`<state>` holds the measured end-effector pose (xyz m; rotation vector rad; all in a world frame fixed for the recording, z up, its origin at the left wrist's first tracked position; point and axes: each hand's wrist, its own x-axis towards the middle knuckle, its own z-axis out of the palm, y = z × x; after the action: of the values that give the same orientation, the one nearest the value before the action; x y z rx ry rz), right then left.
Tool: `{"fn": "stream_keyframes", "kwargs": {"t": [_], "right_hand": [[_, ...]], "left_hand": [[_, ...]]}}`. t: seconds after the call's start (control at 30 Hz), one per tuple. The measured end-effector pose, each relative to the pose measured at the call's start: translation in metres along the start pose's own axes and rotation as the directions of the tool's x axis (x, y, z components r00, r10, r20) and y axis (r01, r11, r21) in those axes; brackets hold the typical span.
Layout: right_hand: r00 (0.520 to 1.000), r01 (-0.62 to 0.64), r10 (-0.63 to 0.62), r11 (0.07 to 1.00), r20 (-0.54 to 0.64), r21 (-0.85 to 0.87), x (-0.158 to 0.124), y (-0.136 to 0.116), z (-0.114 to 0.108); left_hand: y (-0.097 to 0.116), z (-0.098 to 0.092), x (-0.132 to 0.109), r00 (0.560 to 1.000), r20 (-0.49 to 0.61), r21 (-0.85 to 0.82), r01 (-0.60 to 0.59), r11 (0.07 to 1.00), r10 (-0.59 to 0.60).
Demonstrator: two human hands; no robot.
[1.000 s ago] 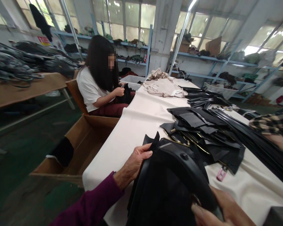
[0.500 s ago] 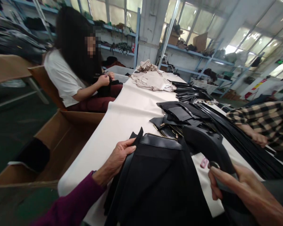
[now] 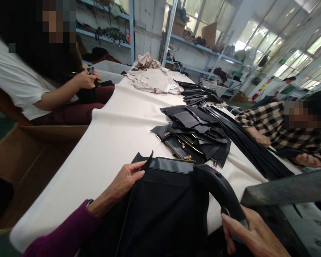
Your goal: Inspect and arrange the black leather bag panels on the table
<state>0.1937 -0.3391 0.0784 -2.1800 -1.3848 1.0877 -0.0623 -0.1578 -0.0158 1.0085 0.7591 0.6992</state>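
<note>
My left hand (image 3: 124, 184) pinches the upper left edge of a black fabric piece (image 3: 166, 210) between thumb and fingers. A smooth, shiny black strip with a gold zipper (image 3: 171, 166) runs along the top of that piece. My right hand (image 3: 248, 228) grips a curved black hand tool (image 3: 219, 185), my thumb at a round metal part on it. The tool's head overlaps the right end of the strip; its working tip is hidden. Just beyond lie a heap of black pieces with gold zippers (image 3: 187, 146) and black panels (image 3: 192, 116).
Long black strips (image 3: 246, 146) lie along the right of the white-covered table (image 3: 115, 135). Beige pieces (image 3: 155, 80) are piled at its far end. A cardboard box (image 3: 50, 142) stands at left. One co-worker (image 3: 56, 92) sits left, another in plaid (image 3: 273, 121) right. A metal bar (image 3: 289, 185) juts in at right.
The tool in my right hand has come left and down onto the right end of the zipper strip. My left hand keeps its pinch. The view has turned right.
</note>
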Motion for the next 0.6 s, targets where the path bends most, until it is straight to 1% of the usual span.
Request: {"fn": "stream_keyframes", "kwargs": {"t": [0.1,0.17,0.23,0.3,0.37,0.43,0.53,0.57,0.6], "right_hand": [[1.0,0.012,-0.013,0.999,0.016,0.04,0.007,0.0,0.005],[1.0,-0.002,0.003,0.996,-0.004,0.086,0.016,0.001,0.004],[0.998,-0.031,0.037,0.992,-0.05,0.126,0.023,0.004,-0.002],[0.989,-0.065,0.083,0.986,-0.122,0.151,0.025,0.008,-0.011],[0.975,-0.091,0.121,0.982,-0.185,0.163,0.021,0.011,-0.02],[0.972,-0.087,0.116,0.986,-0.205,0.145,0.012,0.015,-0.027],[0.985,-0.079,0.098,0.988,-0.143,0.132,-0.004,0.023,-0.026],[0.989,-0.084,0.099,0.986,-0.107,0.142,-0.008,0.026,-0.023],[0.991,-0.08,0.096,0.985,-0.095,0.155,-0.011,0.029,-0.018]], "left_hand": [[-0.004,0.0,0.002,1.0,-0.027,0.044,0.003,0.999,-0.001],[-0.006,-0.001,0.003,0.999,-0.052,0.086,-0.001,0.996,0.006],[-0.005,-0.002,0.003,0.996,-0.091,0.122,-0.007,0.992,0.018],[0.002,-0.005,0.004,0.99,-0.136,0.143,-0.009,0.99,0.028],[0.016,-0.011,0.008,0.983,-0.176,0.172,-0.025,0.985,0.056],[0.036,-0.02,0.014,0.967,-0.214,0.251,-0.079,0.965,0.135],[0.073,-0.036,0.03,0.925,-0.228,0.448,-0.176,0.876,0.303],[0.083,-0.042,0.037,0.912,-0.21,0.515,-0.202,0.833,0.351],[0.092,-0.048,0.044,0.905,-0.17,0.581,-0.228,0.781,0.39]]}}
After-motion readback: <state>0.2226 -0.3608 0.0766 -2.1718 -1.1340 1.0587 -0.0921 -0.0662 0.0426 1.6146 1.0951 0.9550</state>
